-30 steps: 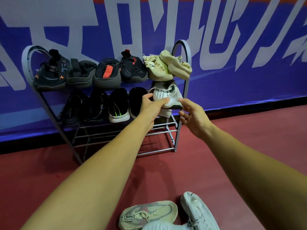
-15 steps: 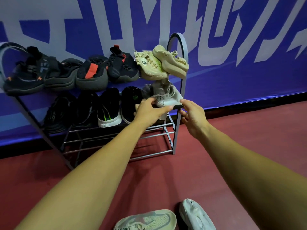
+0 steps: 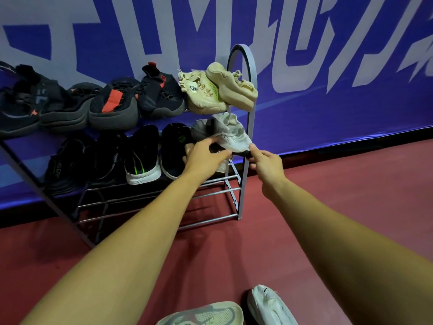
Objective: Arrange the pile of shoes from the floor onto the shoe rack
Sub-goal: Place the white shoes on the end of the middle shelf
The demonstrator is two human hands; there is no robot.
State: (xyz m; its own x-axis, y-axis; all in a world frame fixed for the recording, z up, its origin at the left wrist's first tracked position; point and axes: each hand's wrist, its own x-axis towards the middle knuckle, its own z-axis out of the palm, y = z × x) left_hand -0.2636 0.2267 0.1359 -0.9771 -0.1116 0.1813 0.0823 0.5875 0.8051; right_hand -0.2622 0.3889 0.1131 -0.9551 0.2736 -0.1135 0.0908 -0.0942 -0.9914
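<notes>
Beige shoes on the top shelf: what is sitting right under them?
A white shoe, gripped by the left hand and right hand, at the second tier of the rack. The hands cover its lower edge; what lies behind it is hidden.

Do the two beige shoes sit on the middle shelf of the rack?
No, the beige shoes sit on the top shelf of the shoe rack.

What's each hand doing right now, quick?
Left hand: grips the white shoe on the rack.
Right hand: pinches the same shoe's sole edge.
</notes>
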